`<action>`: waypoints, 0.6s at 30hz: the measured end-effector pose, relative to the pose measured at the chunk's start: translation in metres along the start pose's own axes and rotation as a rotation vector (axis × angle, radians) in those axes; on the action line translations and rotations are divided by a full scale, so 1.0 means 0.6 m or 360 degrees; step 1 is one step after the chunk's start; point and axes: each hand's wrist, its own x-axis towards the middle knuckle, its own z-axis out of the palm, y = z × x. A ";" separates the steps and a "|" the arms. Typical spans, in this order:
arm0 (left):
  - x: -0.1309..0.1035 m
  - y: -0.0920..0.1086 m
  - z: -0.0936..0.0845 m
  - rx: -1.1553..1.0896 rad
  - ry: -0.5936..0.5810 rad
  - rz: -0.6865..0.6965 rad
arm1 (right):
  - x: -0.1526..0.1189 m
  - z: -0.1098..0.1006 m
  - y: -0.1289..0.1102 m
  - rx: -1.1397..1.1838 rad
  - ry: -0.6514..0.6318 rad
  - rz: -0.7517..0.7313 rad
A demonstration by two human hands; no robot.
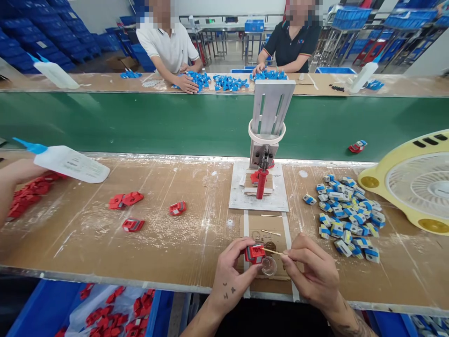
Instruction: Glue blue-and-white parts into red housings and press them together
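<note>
My left hand [233, 274] pinches a small red plastic housing [255, 253] with a grey band, its hollow side turned up. Between the thumb and fingers of my right hand [312, 271] is a thin wooden stick [272, 251], its tip at the red housing. Just below the stick sits a small clear cup [269, 266] on a taped piece of cardboard, beside a dark brown stain [270, 246]. Further up the cardboard lie more thin sticks [271, 232]. Beyond it stands a metal press [264, 140] with a red handle [262, 184] and a red part under it.
Blue, white and yellow parts [345, 217] are heaped right, by a yellow fan [421, 182]. Loose red housings [133, 225] lie left, near a glue bottle [72, 163] and another person's arm. Two people sit across the green belt [140, 121]. A blue bin [45, 304] holds red parts.
</note>
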 end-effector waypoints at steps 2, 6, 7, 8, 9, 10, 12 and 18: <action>0.001 -0.003 -0.004 0.0038 0.0024 0.0000 | -0.002 -0.003 0.001 0.0017 -0.0020 -0.0005; 0.004 -0.009 -0.020 0.0058 0.0112 -0.0006 | -0.010 -0.001 0.012 -0.0185 -0.0227 -0.0048; 0.004 -0.012 -0.024 0.0033 0.0130 -0.0014 | -0.013 0.000 0.017 -0.0267 -0.0298 -0.0058; 0.004 -0.015 -0.027 0.0000 0.0131 -0.0029 | -0.015 0.002 0.023 -0.0345 -0.0357 -0.0059; 0.003 -0.019 -0.030 -0.0038 0.0133 -0.0040 | -0.016 0.002 0.028 -0.0410 -0.0394 -0.0057; 0.002 -0.023 -0.031 -0.0081 0.0137 -0.0050 | -0.016 0.000 0.034 -0.0455 -0.0407 -0.0045; 0.000 -0.031 -0.030 -0.0166 0.0127 -0.0066 | -0.013 -0.009 0.043 -0.0475 -0.0379 0.0020; -0.006 -0.029 -0.026 -0.0391 0.0258 -0.0252 | 0.024 -0.076 0.089 -0.0639 -0.0275 0.0129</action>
